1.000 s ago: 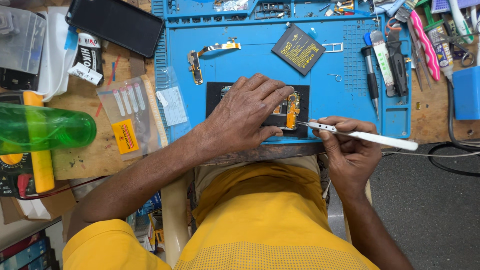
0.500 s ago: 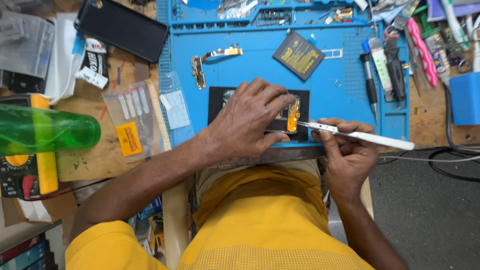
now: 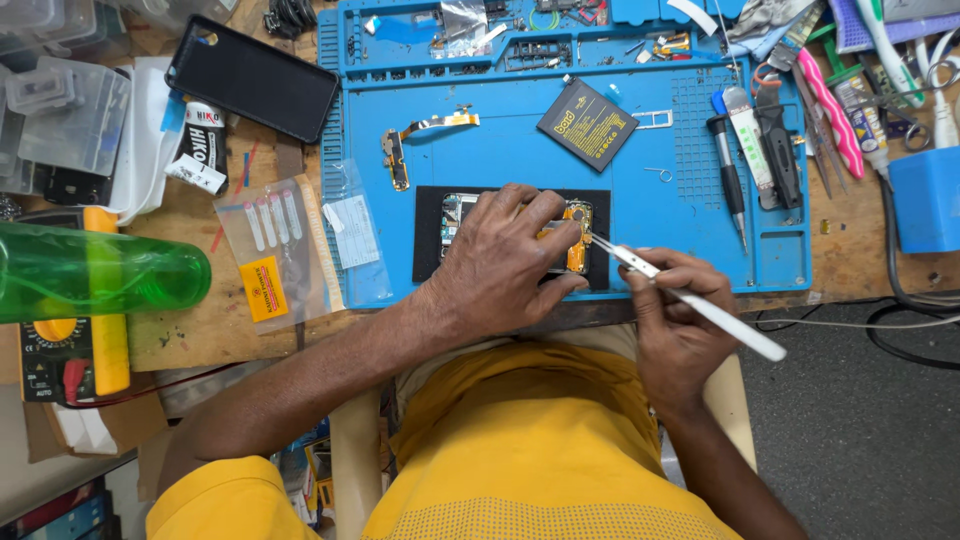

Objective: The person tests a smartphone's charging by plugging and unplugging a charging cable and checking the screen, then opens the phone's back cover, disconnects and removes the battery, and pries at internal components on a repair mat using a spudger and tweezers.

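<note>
An opened phone (image 3: 572, 225) with orange inner parts lies on a black pad (image 3: 430, 250) on the blue work mat (image 3: 500, 160). My left hand (image 3: 500, 265) presses down flat on the phone and covers most of it. My right hand (image 3: 675, 320) grips white tweezers (image 3: 690, 298); their tips touch the phone's right end near the orange part. A dark phone battery (image 3: 588, 124) lies on the mat above the phone. A flex cable strip (image 3: 410, 140) lies to the upper left.
A black phone screen (image 3: 252, 90) lies at upper left on the wooden bench. A green bottle (image 3: 95, 272) and a yellow multimeter (image 3: 75, 350) are at left. Clear part bags (image 3: 275, 250) sit beside the mat. Screwdrivers and tools (image 3: 760, 150) crowd the right; cables trail off the bench edge.
The tweezers now slope more steeply down to the right, their tips still at the phone's right end. My left hand stays pressed on the phone.
</note>
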Tool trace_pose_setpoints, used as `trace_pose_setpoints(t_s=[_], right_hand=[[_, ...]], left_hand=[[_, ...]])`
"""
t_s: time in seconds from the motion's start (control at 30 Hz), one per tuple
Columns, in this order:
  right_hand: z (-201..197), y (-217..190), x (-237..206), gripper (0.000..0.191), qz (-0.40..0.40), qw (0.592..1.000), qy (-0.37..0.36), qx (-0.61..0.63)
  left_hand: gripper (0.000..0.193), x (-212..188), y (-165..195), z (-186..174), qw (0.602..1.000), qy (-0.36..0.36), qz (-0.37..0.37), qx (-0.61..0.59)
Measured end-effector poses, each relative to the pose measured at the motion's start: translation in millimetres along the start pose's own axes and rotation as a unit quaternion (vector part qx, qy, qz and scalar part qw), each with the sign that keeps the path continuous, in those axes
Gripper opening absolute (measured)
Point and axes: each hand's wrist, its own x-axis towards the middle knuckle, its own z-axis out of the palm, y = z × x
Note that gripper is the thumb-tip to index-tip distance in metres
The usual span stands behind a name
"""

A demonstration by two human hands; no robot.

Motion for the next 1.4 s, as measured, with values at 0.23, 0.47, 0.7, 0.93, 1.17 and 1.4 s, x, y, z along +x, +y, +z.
trace_pose_setpoints(t_s=[0.23, 0.47, 0.7, 0.93, 1.17, 1.4], right_hand=[[-16, 3, -4, 0.020, 0.026, 0.999, -0.027, -0.034], [-13, 3, -7, 0.020, 0.020, 1.000, -0.021, -0.010], [-7, 4, -3, 0.018, 0.018, 0.999, -0.029, -0.005], [0, 1, -4, 0.016, -0.040, 0.996, -0.059, -0.057], [-1, 4, -4, 0.017, -0.057, 0.994, -0.058, -0.069], [-4, 4, -6, 0.017, -0.024, 0.998, -0.040, -0.047]], left_hand=[[0.065, -1, -2, 1, 0.999, -0.018, -0.019, -0.018], [0.067, -1, -2, 0, 0.999, -0.017, -0.018, -0.021], [0.067, -1, -4, 0, 0.999, -0.016, -0.016, -0.030], [0.031, -5, -4, 8, 0.999, 0.025, -0.003, -0.027], [0.013, -12, 4, 20, 0.995, 0.093, 0.038, -0.008], [0.016, -12, 8, 19, 0.996, 0.075, 0.039, 0.014]])
